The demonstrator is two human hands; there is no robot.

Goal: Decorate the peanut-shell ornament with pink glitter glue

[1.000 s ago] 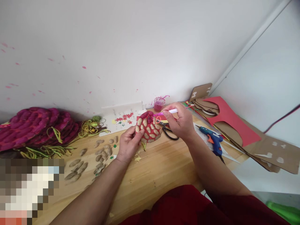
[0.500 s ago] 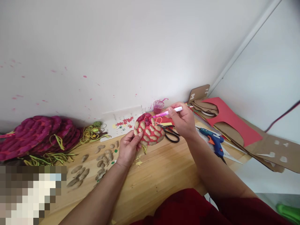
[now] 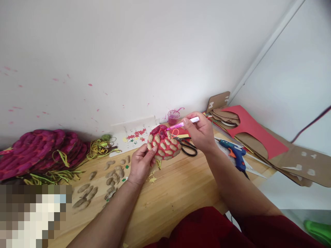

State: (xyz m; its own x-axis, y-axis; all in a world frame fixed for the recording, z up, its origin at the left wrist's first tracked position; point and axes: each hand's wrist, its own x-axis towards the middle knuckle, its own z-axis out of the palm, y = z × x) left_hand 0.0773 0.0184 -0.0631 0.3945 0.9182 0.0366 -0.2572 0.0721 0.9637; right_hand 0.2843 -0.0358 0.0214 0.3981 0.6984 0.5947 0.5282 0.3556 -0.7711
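Bench against a white wall. Person at work, 2 bare hands, both over the wooden table (image 3: 165,196).

Left hand (image 3: 141,161): thumb on the face of a red disc (image 3: 164,144) set with peanuts, fingers curled behind its left rim, so the edge is pinched. Disc held up off the wood, face tilted towards the person. A few peanuts at its far end are dark pink and wet-looking; the rest are bare shell.

Right hand (image 3: 200,132): thumb and fingers pinch a slim brush (image 3: 182,124), white at the handle, pink lower down. Its long axis runs right to left, handle end higher, tip at the pink patch. Disc lies left of these fingers and slightly nearer the person. Left thumb is closer to the patch than the right fingertips; the brush spans that gap. Tip seems to touch a shell, though from here contact is hard to confirm.

Beyond the disc, pink paint cup (image 3: 173,117) by the wall. Right: black scissors (image 3: 189,148), then blue glue gun (image 3: 236,155). Left: loose peanuts (image 3: 115,175), stacked magenta discs (image 3: 43,148).
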